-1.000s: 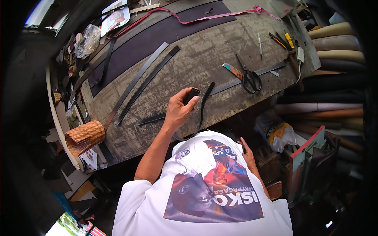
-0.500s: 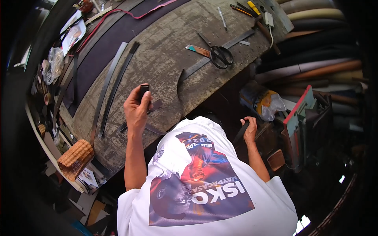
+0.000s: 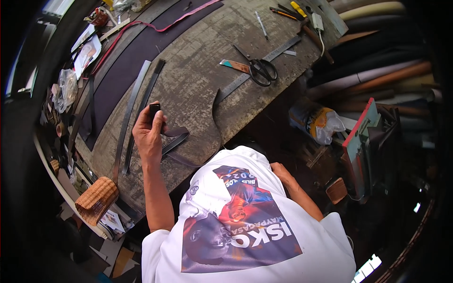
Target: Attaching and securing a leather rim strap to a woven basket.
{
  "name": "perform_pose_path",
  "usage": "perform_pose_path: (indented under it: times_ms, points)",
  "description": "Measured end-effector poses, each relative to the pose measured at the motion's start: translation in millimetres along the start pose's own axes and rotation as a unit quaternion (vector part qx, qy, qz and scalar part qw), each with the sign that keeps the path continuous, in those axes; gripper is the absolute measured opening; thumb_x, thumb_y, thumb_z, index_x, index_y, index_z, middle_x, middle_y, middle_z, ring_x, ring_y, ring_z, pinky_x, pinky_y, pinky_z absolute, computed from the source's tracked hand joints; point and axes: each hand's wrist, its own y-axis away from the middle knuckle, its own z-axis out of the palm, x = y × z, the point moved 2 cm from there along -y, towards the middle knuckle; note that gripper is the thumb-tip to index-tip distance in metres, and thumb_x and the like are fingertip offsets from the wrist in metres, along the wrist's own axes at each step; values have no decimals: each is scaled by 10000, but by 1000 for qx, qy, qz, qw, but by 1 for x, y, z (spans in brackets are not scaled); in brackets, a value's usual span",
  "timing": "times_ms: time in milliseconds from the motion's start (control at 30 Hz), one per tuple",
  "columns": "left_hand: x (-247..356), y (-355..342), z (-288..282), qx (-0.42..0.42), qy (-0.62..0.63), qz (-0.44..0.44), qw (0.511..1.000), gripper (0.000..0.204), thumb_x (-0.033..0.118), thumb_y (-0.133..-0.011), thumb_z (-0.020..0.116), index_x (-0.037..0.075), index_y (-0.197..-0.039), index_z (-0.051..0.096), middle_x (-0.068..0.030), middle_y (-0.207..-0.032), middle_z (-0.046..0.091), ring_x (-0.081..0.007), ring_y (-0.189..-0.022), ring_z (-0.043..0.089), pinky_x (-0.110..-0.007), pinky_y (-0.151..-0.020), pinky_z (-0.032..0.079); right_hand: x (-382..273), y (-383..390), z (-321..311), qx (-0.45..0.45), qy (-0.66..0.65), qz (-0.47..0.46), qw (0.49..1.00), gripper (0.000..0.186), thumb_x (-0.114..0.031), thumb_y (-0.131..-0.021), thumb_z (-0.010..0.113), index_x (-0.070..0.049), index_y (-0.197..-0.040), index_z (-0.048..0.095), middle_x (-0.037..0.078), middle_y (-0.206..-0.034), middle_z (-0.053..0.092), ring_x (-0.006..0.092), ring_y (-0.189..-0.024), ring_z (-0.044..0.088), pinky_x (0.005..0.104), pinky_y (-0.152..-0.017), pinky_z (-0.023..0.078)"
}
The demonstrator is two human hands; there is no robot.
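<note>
Above the worn workbench (image 3: 198,75), my left hand (image 3: 148,137) is closed, thumb against fingers, on the end of a dark leather strap (image 3: 155,109). Below that hand, dark strap lengths (image 3: 177,140) curl over the bench's near edge; how they join to the held end is hidden. My right hand (image 3: 281,173) is low beside my white shirt, its fingers out of sight behind the cloth. Two flat straps, one grey (image 3: 131,108) and one black (image 3: 144,106), lie side by side just left of my left hand.
Black scissors (image 3: 263,71) and a cutter with a brown handle (image 3: 236,66) lie by a metal ruler (image 3: 233,86). A hammer (image 3: 317,42) rests at the bench's right end. A wicker basket (image 3: 96,200) stands at the left. Rolled material (image 3: 373,70) is stacked at right.
My left hand has shifted left and slightly down with the strap end. My right hand has drawn in toward my body, and the dark strip seen at its fingers is now hidden.
</note>
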Motion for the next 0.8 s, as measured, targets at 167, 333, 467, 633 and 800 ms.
perform_pose_path:
  times_ms: [167, 333, 467, 633, 800]
  points:
    - [-2, 2, -1, 7, 28, -24, 999, 283, 148, -962, 666, 14, -1210, 637, -43, -822, 654, -82, -644, 591, -220, -542, 473, -6, 15, 0, 176, -30, -196, 964, 241, -129, -873, 622, -36, -1077, 713, 195, -1011, 700, 330, -943, 699, 366, -777, 528]
    - [-11, 1, -9, -8, 143, -83, 986, 307, 78, -1004, 524, -68, -1275, 511, -125, -886, 681, -142, -671, 664, -257, -588, 551, 13, 2, 4, 174, -34, -209, 962, 280, -119, -906, 604, -37, -1161, 687, 164, -1212, 631, 297, -1040, 653, 338, -803, 520]
    - [-22, -3, -5, -66, 281, -131, 949, 309, 40, -1009, 464, -73, -1297, 476, -168, -963, 674, -189, -738, 706, -286, -643, 605, 4, -6, -3, 164, -12, -158, 974, 283, -101, -900, 588, 6, -1146, 677, 178, -1197, 613, 319, -1077, 634, 375, -866, 513]
    - [-18, 2, -2, -96, 289, -126, 944, 292, 67, -1013, 488, -65, -1273, 492, -177, -1008, 671, -202, -781, 716, -310, -673, 611, 10, -20, -5, 170, 61, -151, 972, 280, -97, -898, 584, 11, -1140, 676, 181, -1188, 615, 325, -1077, 632, 383, -876, 510]
    - [-12, 8, 6, -114, 285, -114, 945, 293, 91, -1016, 508, -64, -1264, 504, -191, -1063, 675, -199, -803, 718, -325, -699, 615, 29, -34, 3, 190, 123, -133, 965, 276, -93, -897, 581, 15, -1133, 674, 184, -1179, 617, 331, -1078, 630, 391, -886, 507]
